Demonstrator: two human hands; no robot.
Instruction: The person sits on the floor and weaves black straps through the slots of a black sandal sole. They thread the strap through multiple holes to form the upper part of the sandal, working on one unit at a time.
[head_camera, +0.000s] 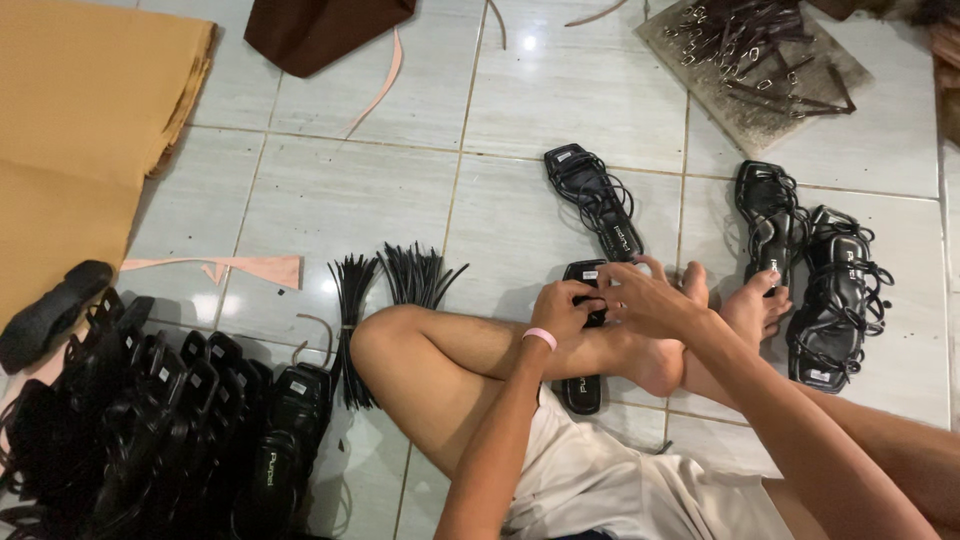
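Both hands meet over a black sandal (583, 385) that lies across the person's crossed legs, its toe end up near the fingers and its heel end poking out below the shin, just above the white tiled floor (330, 190). The left hand (563, 310), a pink band at its wrist, curls over the front of the sole, the grip pressed together on the black material there. The right hand (650, 300) comes in from the other side, fingers bunched and pinching at the same spot; exactly what sits between the fingertips is too small to tell, likely a thin strap.

This looks like a light piece: a flat, fairly stiff sole that should hold its shape when gripped by the edges, with thin, floppy straps that will slide and tangle if pulled loosely. The sole's rim is the safe place to hold; a strap wants a fingertip pinch close to its anchor.

Around them: a finished strappy sandal (597, 200) just ahead, a pair (810, 280) beside the feet, a bundle of cut black straps (385, 285) near the knee, a row of sandals (200, 430) to the left, and tan sheet material (80, 130) further off.
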